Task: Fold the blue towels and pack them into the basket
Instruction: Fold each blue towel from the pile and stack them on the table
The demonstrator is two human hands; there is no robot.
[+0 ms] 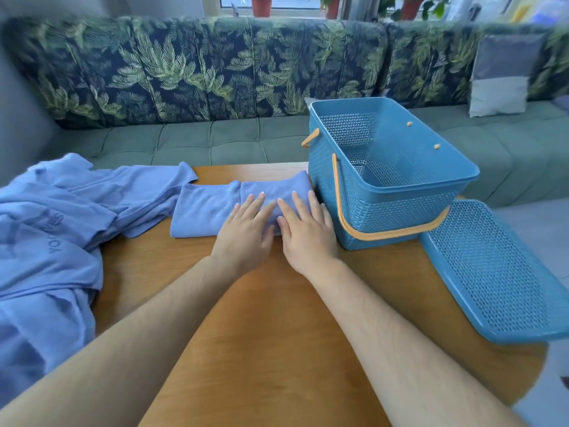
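Observation:
A partly folded blue towel [206,208] lies on the wooden table [261,328], its right end doubled over. My left hand [244,232] and my right hand [304,229] lie flat side by side on that doubled end, fingers straight, pressing it down. Just right of my right hand stands the blue perforated basket [388,211], with nothing inside and its orange handle [385,234] folded down over the near side. A heap of unfolded blue towels [52,241] covers the table's left part and hangs over its edge.
The basket's blue perforated lid [498,272] lies flat at the table's right edge, partly overhanging. A green sofa [215,140] with leaf-print back cushions runs behind the table, with a grey pillow [502,75] at the right. Bare wood shows under my forearms.

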